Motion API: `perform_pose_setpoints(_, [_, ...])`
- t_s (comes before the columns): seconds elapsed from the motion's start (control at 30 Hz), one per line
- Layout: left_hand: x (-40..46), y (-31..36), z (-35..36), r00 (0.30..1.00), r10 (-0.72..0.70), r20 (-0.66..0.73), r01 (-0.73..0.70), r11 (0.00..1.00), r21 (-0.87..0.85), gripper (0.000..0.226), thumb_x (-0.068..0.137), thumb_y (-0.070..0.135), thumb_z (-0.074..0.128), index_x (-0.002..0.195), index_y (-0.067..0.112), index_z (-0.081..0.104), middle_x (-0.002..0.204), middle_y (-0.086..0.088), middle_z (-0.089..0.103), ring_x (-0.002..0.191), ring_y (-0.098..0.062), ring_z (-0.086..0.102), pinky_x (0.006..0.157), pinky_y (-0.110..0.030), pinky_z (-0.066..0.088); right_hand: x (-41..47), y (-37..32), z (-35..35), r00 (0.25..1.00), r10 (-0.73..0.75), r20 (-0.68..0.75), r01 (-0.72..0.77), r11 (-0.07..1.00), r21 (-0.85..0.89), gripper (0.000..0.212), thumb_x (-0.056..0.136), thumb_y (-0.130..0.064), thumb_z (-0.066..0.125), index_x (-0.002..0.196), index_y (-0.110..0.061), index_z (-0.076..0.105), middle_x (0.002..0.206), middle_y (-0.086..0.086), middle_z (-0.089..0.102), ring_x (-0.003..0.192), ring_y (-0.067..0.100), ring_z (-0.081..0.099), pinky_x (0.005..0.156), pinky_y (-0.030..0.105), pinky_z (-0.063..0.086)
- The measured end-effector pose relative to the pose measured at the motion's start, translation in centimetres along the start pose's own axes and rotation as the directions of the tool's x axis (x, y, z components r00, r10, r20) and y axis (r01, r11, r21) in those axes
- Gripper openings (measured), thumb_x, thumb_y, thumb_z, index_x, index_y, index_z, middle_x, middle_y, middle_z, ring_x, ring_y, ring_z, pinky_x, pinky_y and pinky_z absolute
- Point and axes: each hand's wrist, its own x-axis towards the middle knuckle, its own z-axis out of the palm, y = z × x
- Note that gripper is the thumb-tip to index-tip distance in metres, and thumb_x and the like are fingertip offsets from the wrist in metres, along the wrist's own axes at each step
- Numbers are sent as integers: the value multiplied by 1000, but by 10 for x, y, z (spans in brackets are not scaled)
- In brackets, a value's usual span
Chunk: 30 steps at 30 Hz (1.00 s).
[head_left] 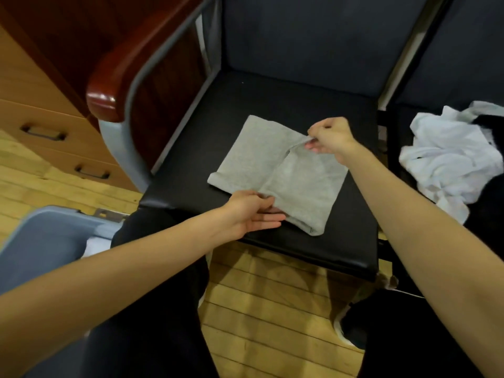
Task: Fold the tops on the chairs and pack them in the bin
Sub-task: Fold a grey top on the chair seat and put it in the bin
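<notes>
Far left: light wooden drawer unit [41, 126] with two dark handles, standing on the pale wood plank floor [267, 304]. Lower left: grey-blue plastic bin [35, 241], beside the person's knee; something white shows just inside its near edge, can't tell what.

Next: black padded chair seat [272, 105] with grey metal frame and a glossy red-brown wooden armrest [114, 80] on its left side.

Left hand [253, 214] sits at the near edge of the folded grey fabric top [261, 156]. Thumb on top of the cloth, fingers straight and slipped under the near fold, so it's pinching that edge between thumb and fingers.

Grey top lies flat on the seat, folded into a rough rectangle, angled diagonally. One flap is lifted along a crease running from near-left to far-right.

Right hand [330, 136] is at the far-right corner of the top, fingers curled, gripping the lifted flap edge and holding it slightly off the seat.

Right: second dark chair seat [392, 126] just beside the first, carrying a crumpled white top [447, 159], unfolded, with a black garment [488, 121] partly over it at the frame edge.

Bottom: person's dark trousers [152, 323] and a dark shoe with white sole [349, 331].
</notes>
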Motion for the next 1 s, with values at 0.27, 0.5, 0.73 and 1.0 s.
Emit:
perform_pose_setpoints(0.27, [2,-14,-1,626,768,134,-407,175,897,16,85,19,65,92,13,52,87,-2,55,75,-15,52,64,-27,45,-1,27,-19,945,-256,-202,186,933,-309,9,87,-10,65,95,-13,63,99,11,67,100,23,64,88,34,52])
perform_pose_setpoints(0.5, [20,-39,32,501,646,577,-484,-343,805,40,86,52,58,103,16,61,103,-1,58,94,-18,53,76,-36,48,-6,63,-35,980,-65,-188,-48,838,-544,57,84,-39,71,127,-7,51,135,21,45,131,37,31,105,42,32])
perform_pose_setpoints(0.73, [11,-51,42,635,619,463,-273,-381,884,57,80,58,62,114,14,50,113,-4,54,102,-25,50,78,-36,45,-33,75,-45,974,-88,-208,2,923,-385,32,78,-22,77,94,-9,53,99,7,53,95,19,52,77,30,46])
perform_pose_setpoints(1.0, [-16,-70,22,674,554,489,-313,-386,868,41,74,16,61,114,13,50,111,-5,52,100,-24,49,73,-31,42,-101,97,-68,959,20,-283,-31,999,-33,27,75,-1,69,90,-13,50,94,4,51,84,20,55,67,38,58])
